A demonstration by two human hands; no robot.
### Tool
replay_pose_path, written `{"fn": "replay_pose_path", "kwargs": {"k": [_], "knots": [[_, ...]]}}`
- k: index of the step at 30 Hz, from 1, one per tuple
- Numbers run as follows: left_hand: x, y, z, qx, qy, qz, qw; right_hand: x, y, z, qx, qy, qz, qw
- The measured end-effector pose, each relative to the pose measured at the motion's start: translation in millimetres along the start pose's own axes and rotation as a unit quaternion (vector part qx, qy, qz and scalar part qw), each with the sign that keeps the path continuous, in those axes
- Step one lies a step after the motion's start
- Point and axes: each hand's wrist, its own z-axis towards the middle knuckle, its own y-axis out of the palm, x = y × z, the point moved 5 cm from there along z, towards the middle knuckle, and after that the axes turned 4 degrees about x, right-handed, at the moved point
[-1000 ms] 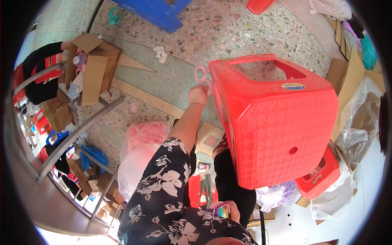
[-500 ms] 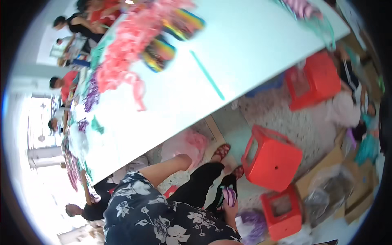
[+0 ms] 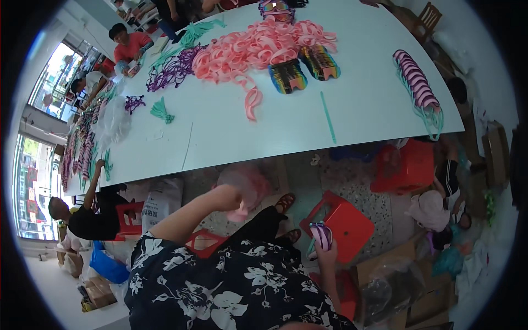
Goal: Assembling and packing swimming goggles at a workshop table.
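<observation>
Within right grip (image 3: 328, 254), purple goggles (image 3: 323, 235), teal strap (image 3: 313, 248)

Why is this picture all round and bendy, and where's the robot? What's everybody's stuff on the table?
There's no robot here! A person is working with two bare hands. The camera sits on that person's head and looks down, and its wide fisheye lens bends straight edges.

On the white table lie a big heap of pink straps, tangled purple cords, a green bundle and two dark, rainbow-edged pieces. Towards the right is a row of purple-and-pink pieces with green straps.

The right hand holds what look like purple goggles. The left hand is in front of a pink bundle below the table edge; I can't tell whether it holds anything.
</observation>
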Motion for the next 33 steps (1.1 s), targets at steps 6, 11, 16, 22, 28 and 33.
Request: {"fn": "replay_pose_path", "kwargs": {"k": [6,11,16,22,28,33], "knots": [[-17,-147,-9,0.401,-0.030,-0.248,0.882,-61,23,31,-0.073,-0.023,0.068,0.995],[-72,-235,41,0.584,0.051,-0.242,0.773,-84,60,57,-0.082,-0.115,0.035,0.989],[-122,-217,109,0.499,-0.122,-0.259,0.818,-133,81,75,-0.072,-0.178,-0.095,0.977],[-66,-157,154,0.482,0.043,-0.174,0.858,-228,75,113,-0.018,-0.252,-0.164,0.954],[-7,-144,183,0.384,0.183,-0.222,0.877,-301,55,138,0.067,-0.289,-0.197,0.934],[-5,-144,204,0.369,0.206,-0.254,0.870,-330,-2,155,0.087,-0.229,-0.219,0.944]]}}
